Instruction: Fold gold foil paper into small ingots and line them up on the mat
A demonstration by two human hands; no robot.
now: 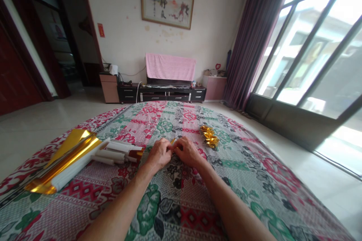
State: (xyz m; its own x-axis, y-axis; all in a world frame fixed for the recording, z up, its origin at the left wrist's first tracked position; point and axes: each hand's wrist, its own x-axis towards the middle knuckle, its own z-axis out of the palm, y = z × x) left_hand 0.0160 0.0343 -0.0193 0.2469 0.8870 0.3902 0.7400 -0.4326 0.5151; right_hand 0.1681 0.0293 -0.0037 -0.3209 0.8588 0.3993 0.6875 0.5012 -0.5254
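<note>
My left hand (pixel 160 153) and my right hand (pixel 187 151) meet over the middle of the patterned cloth (pixel 169 203). Both have their fingers pinched together on a small piece of gold foil (pixel 172 141), of which only a bit shows between them. Several folded gold foil pieces (pixel 209 136) lie in a row just beyond my right hand, to its right. To the left of my left hand are several white paper rolls (pixel 110 155), some with gold foil at their ends. Farther left lies a large gold foil roll (pixel 68 162) beside gold sheets.
The cloth covers a large round-edged surface. Beyond it stand a low black cabinet (pixel 181 96) and a screen draped with a pink towel (pixel 170 67). Purple curtains (pixel 246 37) and a large window are on the right, a dark doorway on the left.
</note>
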